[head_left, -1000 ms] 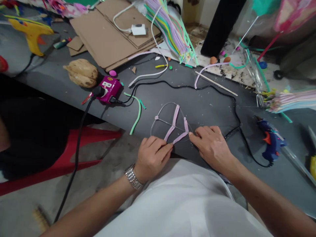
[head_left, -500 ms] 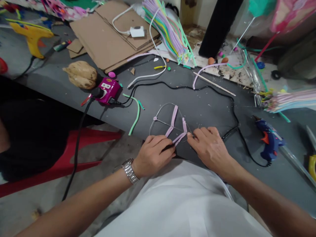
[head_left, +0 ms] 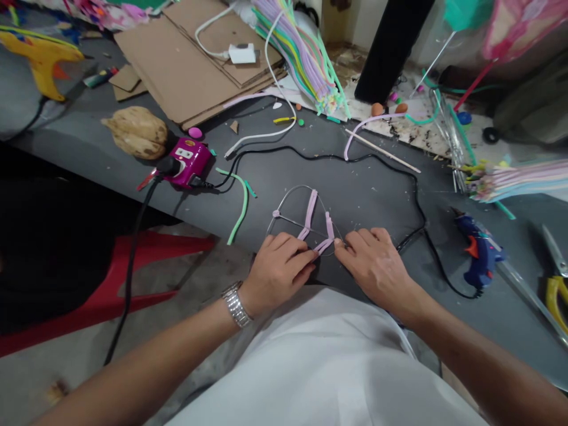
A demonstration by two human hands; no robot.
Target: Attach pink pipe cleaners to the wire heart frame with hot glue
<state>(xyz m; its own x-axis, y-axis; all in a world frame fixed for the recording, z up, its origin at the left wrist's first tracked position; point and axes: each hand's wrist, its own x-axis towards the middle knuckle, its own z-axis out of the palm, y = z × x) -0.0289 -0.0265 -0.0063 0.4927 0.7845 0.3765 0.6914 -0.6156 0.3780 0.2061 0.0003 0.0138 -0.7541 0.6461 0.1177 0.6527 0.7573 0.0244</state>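
A thin wire frame (head_left: 296, 198) with pale pink foam strips (head_left: 309, 213) glued across it lies on the dark grey table (head_left: 364, 189) near its front edge. My left hand (head_left: 277, 272), with a metal watch on the wrist, has its fingers curled and pinched on the near pink strip at the frame's lower edge. My right hand (head_left: 377, 263) presses closed fingertips on the frame's lower right corner, where two pink strips meet. Both hands rest on the table, close together.
A blue glue gun (head_left: 479, 251) lies right of my hands, its black cord (head_left: 417, 195) looping behind the frame. A magenta power strip (head_left: 189, 161), a green foam strip (head_left: 242, 207), cardboard sheets (head_left: 177, 65), bundles of coloured foam strips (head_left: 302, 53), yellow scissors (head_left: 557, 284) and a yellow glue gun (head_left: 39, 59) surround them.
My left hand slid up and right along the near pink strip toward my right hand, folding the strip shorter. The right hand stayed at the frame's corner.
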